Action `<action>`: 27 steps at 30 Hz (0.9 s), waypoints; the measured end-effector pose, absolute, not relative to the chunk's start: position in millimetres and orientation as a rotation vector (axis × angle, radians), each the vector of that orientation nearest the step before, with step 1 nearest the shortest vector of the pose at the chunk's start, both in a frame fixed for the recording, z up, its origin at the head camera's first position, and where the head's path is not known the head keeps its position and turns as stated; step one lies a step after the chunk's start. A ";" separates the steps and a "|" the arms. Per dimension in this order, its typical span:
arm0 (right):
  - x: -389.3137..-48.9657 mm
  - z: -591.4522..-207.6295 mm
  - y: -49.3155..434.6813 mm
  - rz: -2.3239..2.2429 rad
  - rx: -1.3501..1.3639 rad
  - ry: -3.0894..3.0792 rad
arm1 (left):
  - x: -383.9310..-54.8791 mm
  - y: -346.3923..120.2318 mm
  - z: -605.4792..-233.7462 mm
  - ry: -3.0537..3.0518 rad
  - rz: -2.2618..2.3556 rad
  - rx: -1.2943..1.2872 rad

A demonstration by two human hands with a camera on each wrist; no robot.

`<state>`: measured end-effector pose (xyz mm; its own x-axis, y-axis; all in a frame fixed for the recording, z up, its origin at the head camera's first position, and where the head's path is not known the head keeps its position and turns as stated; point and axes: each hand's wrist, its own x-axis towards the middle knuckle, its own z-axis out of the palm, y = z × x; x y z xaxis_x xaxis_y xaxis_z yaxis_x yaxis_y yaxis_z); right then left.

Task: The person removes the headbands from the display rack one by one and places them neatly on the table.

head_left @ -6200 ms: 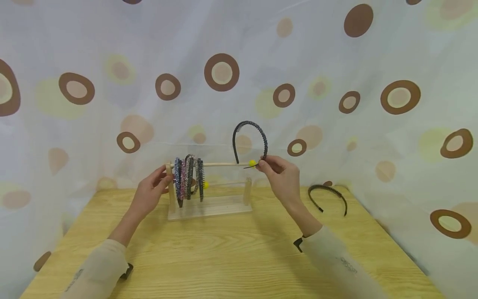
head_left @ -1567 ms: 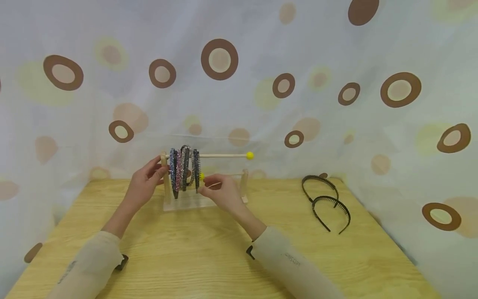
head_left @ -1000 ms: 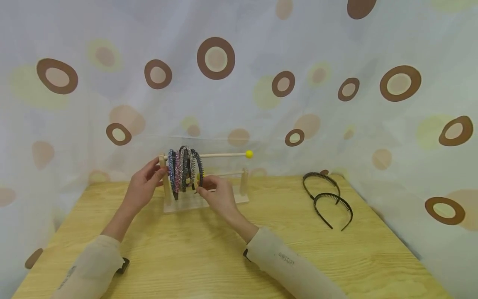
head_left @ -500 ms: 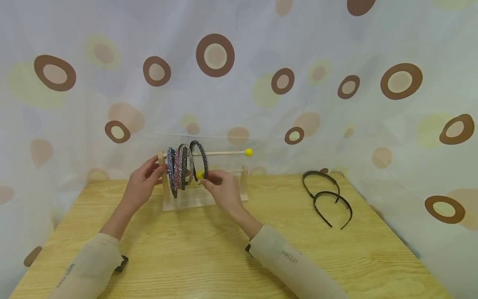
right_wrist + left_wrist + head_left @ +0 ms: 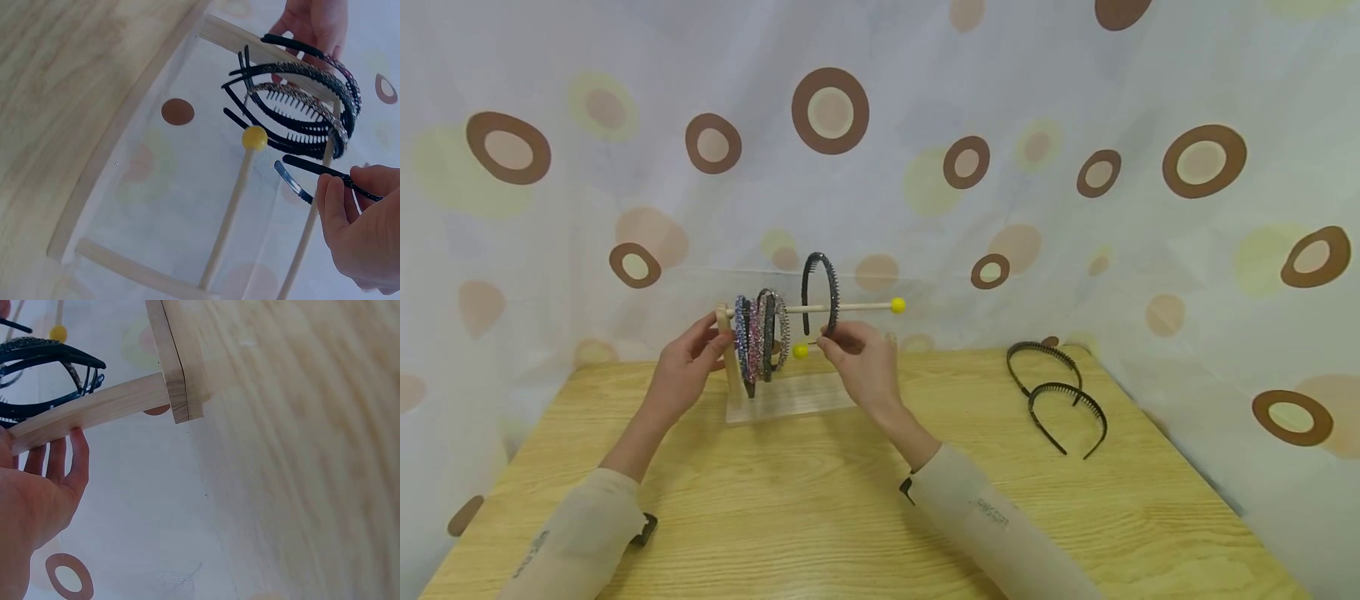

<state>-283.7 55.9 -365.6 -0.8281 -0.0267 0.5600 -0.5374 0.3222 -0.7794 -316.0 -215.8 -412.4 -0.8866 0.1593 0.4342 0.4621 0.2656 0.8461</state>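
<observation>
My right hand [image 5: 868,367] pinches a dark glittery headband [image 5: 833,292] near one end, its arch standing up around the upper rod [image 5: 865,307] of a wooden stand. In the right wrist view the ends of this headband [image 5: 312,165] straddle the rod. Several glittery headbands [image 5: 762,337], blue, pink, silver and dark, hang bunched at the rod's left end. My left hand [image 5: 683,367] grips the stand's left post [image 5: 731,367]; the left wrist view shows fingers behind the post [image 5: 94,411]. A yellow ball [image 5: 898,306] caps the upper rod's right end.
Two black toothed headbands [image 5: 1060,387] lie overlapping on the table [image 5: 790,517] at the right. A lower rod with a yellow ball [image 5: 801,351] ends near my right hand. The stand's pale base [image 5: 790,400] rests near the spotted curtain [image 5: 880,208] behind.
The dark headband in my right hand has left the hanging bunch, moving right and up along the rod. Earlier, a second black headband was laid at the right. My left hand stays on the post.
</observation>
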 end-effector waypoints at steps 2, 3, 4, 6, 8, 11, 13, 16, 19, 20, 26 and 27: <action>-284.1 -361.1 60.7 1.511 0.508 -2.109 | -316.7 -216.2 -413.5 -2.273 -1.662 -0.576; -284.0 -359.0 63.3 1.508 0.515 -2.091 | -316.7 -216.1 -413.6 -2.274 -1.661 -0.575; -284.0 -356.9 66.0 1.506 0.520 -2.076 | -316.8 -216.3 -413.9 -2.276 -1.656 -0.574; -284.0 -353.5 71.5 1.514 0.530 -2.056 | -316.9 -216.1 -414.2 -2.277 -1.654 -0.572; -284.0 -351.1 77.2 1.522 0.546 -2.043 | -316.6 -215.8 -414.4 -2.273 -1.660 -0.572; -284.4 -349.4 85.8 1.538 0.579 -2.030 | -316.1 -215.1 -414.6 -2.271 -1.671 -0.570; -285.0 -348.7 91.1 1.540 0.609 -2.012 | -315.9 -214.8 -414.8 -2.272 -1.673 -0.569; -286.5 -346.9 98.5 1.545 0.648 -1.978 | -316.4 -215.1 -415.0 -2.276 -1.661 -0.567; -288.2 -343.2 105.9 1.561 0.666 -1.939 | -316.9 -215.2 -414.6 -2.277 -1.654 -0.568; -288.4 -341.6 108.6 1.558 0.667 -1.933 | -317.0 -215.1 -414.3 -2.277 -1.657 -0.569; -279.2 -326.0 124.7 1.533 0.696 -1.918 | -317.5 -215.6 -413.8 -2.279 -1.660 -0.583; -276.7 -323.2 127.6 1.532 0.706 -1.918 | -317.5 -216.1 -414.0 -2.279 -1.655 -0.586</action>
<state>-276.7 127.6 -323.2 -0.6923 -0.0481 0.7200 -0.7128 0.2006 -0.6720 -317.5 -216.1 -414.0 -0.8835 0.1666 0.4378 0.4678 0.2682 0.8422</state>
